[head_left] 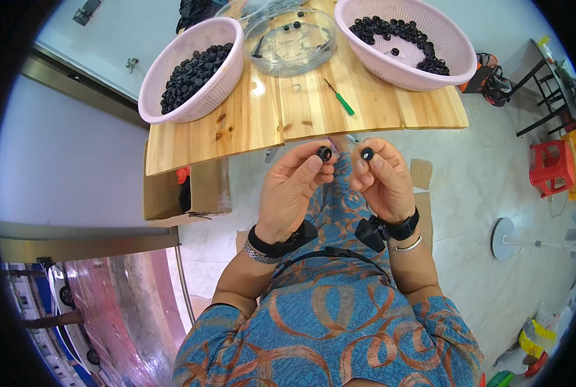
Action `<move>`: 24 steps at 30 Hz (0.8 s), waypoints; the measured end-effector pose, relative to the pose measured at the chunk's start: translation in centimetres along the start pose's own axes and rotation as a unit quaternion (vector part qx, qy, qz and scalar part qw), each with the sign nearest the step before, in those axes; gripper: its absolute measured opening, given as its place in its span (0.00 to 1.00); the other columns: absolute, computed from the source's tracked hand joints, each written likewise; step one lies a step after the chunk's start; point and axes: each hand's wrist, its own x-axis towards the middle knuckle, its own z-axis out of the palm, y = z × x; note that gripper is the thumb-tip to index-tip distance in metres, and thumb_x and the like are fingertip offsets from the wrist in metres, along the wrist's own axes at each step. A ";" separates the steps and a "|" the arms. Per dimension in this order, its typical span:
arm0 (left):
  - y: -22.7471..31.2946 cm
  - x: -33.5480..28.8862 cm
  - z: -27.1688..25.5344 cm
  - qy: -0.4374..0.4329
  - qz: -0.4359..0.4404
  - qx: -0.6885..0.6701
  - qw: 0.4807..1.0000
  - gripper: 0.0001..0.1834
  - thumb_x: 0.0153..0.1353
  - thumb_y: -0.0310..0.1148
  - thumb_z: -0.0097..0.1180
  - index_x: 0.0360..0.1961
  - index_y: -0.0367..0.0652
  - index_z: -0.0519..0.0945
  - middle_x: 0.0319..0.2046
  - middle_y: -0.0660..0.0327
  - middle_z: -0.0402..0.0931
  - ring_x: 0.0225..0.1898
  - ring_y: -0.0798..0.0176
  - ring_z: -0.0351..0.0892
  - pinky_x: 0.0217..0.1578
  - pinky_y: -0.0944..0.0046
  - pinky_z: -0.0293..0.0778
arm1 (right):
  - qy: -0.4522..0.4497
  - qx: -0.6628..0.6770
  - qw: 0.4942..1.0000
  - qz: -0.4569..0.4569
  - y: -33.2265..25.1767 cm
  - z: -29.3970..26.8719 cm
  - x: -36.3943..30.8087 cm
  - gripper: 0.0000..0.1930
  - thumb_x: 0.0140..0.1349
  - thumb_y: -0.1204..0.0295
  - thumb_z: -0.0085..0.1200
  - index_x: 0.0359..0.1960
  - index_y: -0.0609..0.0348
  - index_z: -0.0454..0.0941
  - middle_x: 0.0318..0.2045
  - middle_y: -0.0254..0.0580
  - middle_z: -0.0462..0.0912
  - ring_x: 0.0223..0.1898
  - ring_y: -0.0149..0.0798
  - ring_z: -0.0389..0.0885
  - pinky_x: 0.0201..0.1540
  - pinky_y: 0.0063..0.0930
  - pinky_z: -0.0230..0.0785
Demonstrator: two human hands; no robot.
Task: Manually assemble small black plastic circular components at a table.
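My left hand (294,184) pinches a small black ring-shaped part (324,153) between thumb and fingers, its hollow side turned up. A short gap away, my right hand (386,180) grips a small round black part (367,153) with a pale centre. Both hands are above my lap, just in front of the wooden table's (249,132) near edge. On that table lies a thin tool with a green handle (345,104) and a dark shaft. A pink basket (147,97) at left is heaped with small black parts. Another pink basket (452,79) at right holds scattered black rings.
A clear round tub (291,66) between the baskets contains a few black pieces. Under the table's left side stands an open cardboard box (210,187). To the right are a red stool (551,169) and a fan's round base (502,238) on the tiled floor.
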 end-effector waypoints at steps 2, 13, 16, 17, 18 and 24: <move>0.0 0.0 0.0 -0.001 0.002 0.001 1.000 0.14 0.62 0.29 0.49 0.48 0.36 0.72 0.39 0.58 0.76 0.37 0.70 0.75 0.40 0.71 0.72 | 0.000 0.004 1.000 0.000 0.0 -0.1 0.0 0.11 0.62 0.75 0.46 0.45 0.64 0.70 0.30 0.40 0.73 0.28 0.26 0.71 0.35 0.25 0.73; 0.0 -0.4 -0.2 -0.011 0.031 0.024 0.999 0.14 0.60 0.26 0.51 0.47 0.35 0.72 0.40 0.58 0.76 0.38 0.69 0.75 0.40 0.72 0.73 | 0.031 -0.179 0.981 -0.066 0.7 1.0 0.1 0.10 0.56 0.80 0.49 0.40 0.66 0.70 0.27 0.37 0.73 0.27 0.27 0.72 0.32 0.21 0.70; 0.0 -0.5 -0.1 -0.005 0.029 0.021 0.999 0.14 0.60 0.27 0.50 0.47 0.35 0.72 0.40 0.59 0.76 0.38 0.69 0.75 0.39 0.72 0.73 | 0.064 -0.244 0.963 -0.100 1.4 1.7 0.0 0.12 0.53 0.84 0.49 0.40 0.66 0.70 0.27 0.36 0.73 0.26 0.26 0.72 0.31 0.18 0.68; 0.1 -0.6 -0.1 -0.003 0.026 0.014 1.000 0.14 0.60 0.27 0.50 0.47 0.35 0.72 0.40 0.59 0.76 0.38 0.69 0.75 0.39 0.71 0.73 | 0.078 -0.286 0.948 -0.114 1.5 2.0 -0.1 0.12 0.52 0.85 0.50 0.40 0.66 0.70 0.27 0.36 0.73 0.26 0.25 0.72 0.30 0.18 0.67; 0.1 -0.6 -0.1 -0.003 0.025 0.017 1.000 0.14 0.60 0.27 0.50 0.47 0.35 0.72 0.40 0.59 0.76 0.38 0.69 0.75 0.39 0.71 0.73 | 0.093 -0.327 0.932 -0.128 1.6 2.3 -0.1 0.12 0.52 0.85 0.51 0.39 0.66 0.70 0.27 0.36 0.73 0.25 0.25 0.71 0.30 0.17 0.66; 0.1 -0.6 -0.2 -0.006 -0.002 -0.029 1.000 0.14 0.62 0.28 0.48 0.48 0.37 0.72 0.40 0.61 0.76 0.39 0.69 0.75 0.38 0.71 0.72 | 0.050 -0.575 0.784 -0.227 1.2 3.8 0.4 0.11 0.48 0.81 0.57 0.35 0.64 0.72 0.24 0.36 0.72 0.22 0.27 0.72 0.24 0.17 0.65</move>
